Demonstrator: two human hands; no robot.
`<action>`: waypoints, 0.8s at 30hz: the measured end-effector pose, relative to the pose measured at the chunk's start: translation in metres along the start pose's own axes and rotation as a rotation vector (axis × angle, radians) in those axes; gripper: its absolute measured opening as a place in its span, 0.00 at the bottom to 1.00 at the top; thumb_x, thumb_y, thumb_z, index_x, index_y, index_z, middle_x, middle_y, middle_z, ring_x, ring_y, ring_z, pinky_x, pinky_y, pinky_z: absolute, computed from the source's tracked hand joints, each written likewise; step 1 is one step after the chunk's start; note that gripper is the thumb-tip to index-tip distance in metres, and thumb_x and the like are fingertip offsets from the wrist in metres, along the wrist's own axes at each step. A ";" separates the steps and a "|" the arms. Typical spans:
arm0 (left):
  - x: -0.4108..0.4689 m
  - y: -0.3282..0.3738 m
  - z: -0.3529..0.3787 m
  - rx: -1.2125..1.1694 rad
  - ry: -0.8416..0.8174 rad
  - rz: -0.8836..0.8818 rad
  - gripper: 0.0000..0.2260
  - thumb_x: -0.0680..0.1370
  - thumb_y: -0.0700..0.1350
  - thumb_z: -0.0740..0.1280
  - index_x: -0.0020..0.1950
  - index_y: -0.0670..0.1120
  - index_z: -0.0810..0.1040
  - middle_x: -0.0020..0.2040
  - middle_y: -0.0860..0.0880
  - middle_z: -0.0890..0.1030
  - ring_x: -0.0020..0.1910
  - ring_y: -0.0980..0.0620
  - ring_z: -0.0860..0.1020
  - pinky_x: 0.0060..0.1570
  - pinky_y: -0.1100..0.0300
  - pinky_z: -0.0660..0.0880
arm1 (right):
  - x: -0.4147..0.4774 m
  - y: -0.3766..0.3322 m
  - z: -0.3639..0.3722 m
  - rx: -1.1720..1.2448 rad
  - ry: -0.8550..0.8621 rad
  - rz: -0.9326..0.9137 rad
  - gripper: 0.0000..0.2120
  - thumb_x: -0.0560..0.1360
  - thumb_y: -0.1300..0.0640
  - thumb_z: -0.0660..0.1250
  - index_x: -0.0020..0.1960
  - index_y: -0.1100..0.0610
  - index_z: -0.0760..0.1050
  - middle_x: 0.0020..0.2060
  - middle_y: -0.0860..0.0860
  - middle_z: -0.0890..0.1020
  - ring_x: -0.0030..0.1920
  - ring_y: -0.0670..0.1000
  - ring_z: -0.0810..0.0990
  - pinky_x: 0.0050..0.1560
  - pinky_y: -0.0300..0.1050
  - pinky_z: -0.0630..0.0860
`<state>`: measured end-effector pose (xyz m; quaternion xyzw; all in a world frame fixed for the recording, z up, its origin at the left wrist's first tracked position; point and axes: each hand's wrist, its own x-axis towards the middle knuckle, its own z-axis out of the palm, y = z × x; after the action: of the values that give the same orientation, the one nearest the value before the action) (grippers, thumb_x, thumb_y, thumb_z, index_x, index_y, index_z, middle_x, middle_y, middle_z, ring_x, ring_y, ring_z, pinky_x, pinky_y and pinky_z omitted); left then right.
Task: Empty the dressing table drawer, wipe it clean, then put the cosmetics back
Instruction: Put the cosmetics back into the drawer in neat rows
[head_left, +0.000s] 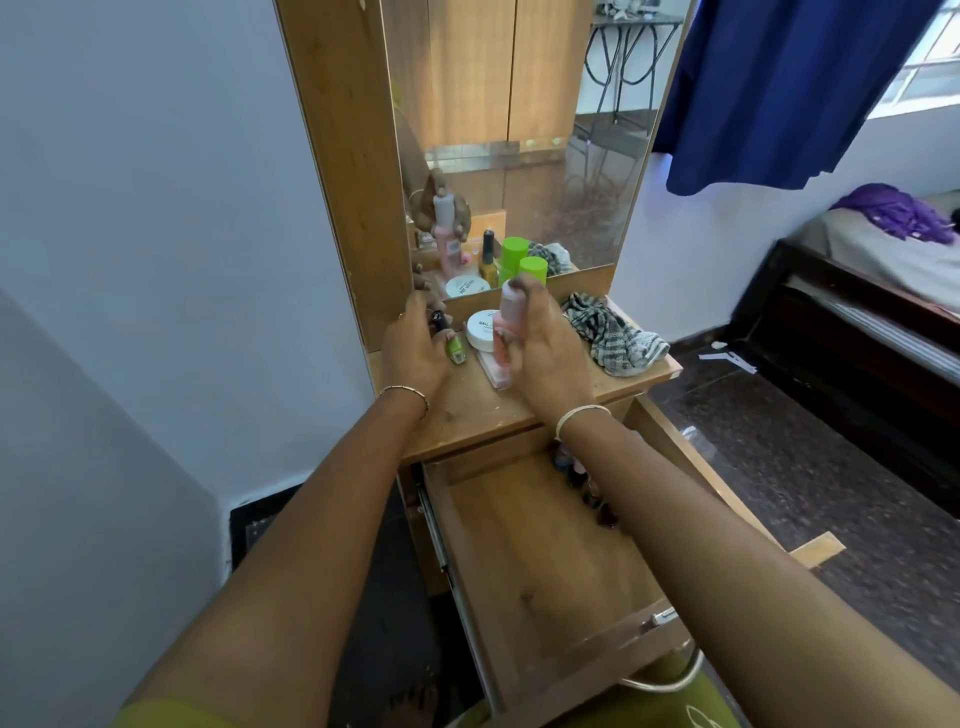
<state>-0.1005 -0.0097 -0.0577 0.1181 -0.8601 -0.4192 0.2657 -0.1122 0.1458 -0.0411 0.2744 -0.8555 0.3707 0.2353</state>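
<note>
The wooden drawer (540, 566) stands pulled out below the dressing table top (467, 410). Its floor is mostly bare; several small dark bottles (587, 488) lie at its back right, partly hidden by my right forearm. My right hand (545, 353) is shut on a pink bottle (506, 332) with a pale cap, held upright over the top. My left hand (415, 348) grips a green nail polish bottle (454, 351) with a black cap. A white round jar (480, 327) and a flat pale box (493, 371) rest between my hands. A green cap (532, 270) shows behind.
A striped grey cloth (613, 332) lies crumpled on the right of the table top. The mirror (519, 140) rises behind and reflects the cosmetics. A white wall is to the left; a bed (883, 291) and blue curtain (789, 88) are to the right.
</note>
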 end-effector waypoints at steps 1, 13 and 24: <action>-0.003 0.002 -0.002 -0.042 0.011 -0.002 0.12 0.75 0.33 0.67 0.55 0.44 0.71 0.47 0.51 0.80 0.48 0.51 0.80 0.53 0.56 0.76 | -0.002 0.000 -0.005 0.025 0.018 0.020 0.25 0.75 0.62 0.65 0.65 0.46 0.58 0.49 0.54 0.77 0.43 0.53 0.76 0.40 0.46 0.71; -0.066 0.047 0.006 -0.304 -0.057 0.055 0.15 0.72 0.35 0.72 0.52 0.49 0.72 0.45 0.48 0.81 0.39 0.63 0.80 0.42 0.66 0.77 | -0.085 0.038 -0.090 0.119 0.108 0.302 0.26 0.72 0.64 0.68 0.65 0.51 0.61 0.49 0.52 0.79 0.44 0.51 0.80 0.48 0.57 0.79; -0.144 0.059 0.066 -0.270 -0.503 -0.037 0.13 0.70 0.33 0.73 0.52 0.38 0.77 0.45 0.48 0.80 0.36 0.63 0.76 0.41 0.72 0.75 | -0.155 0.070 -0.114 0.079 0.135 0.460 0.24 0.76 0.59 0.67 0.66 0.50 0.60 0.50 0.49 0.75 0.43 0.49 0.79 0.45 0.46 0.77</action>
<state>-0.0166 0.1319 -0.0967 -0.0101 -0.8331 -0.5508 0.0495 -0.0203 0.3186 -0.1009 0.0559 -0.8627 0.4653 0.1902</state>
